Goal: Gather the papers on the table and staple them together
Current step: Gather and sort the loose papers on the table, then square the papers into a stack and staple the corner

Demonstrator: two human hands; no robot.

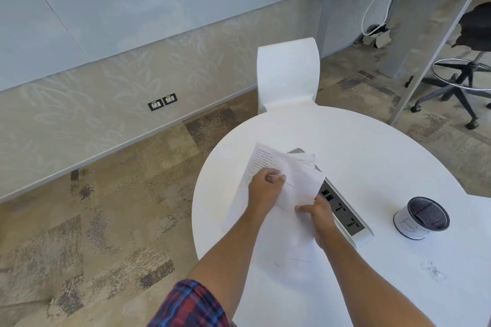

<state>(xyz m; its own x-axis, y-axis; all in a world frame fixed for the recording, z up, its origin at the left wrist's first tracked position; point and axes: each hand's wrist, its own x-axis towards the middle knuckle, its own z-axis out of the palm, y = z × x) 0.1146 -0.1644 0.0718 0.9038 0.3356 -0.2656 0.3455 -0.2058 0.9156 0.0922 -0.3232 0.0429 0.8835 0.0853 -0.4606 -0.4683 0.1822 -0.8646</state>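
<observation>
Now, from the head camera: both hands are on the papers over the round white table; the left hand has its fingers curled shut, pinching the upper sheets near their middle; the right hand grips the lower right edge, thumb and fingers closed on the paper; the sheets sit fanned and uneven, partly covering the power socket strip; a small cup stands well apart to the right; a white chair waits beyond the table.
</observation>
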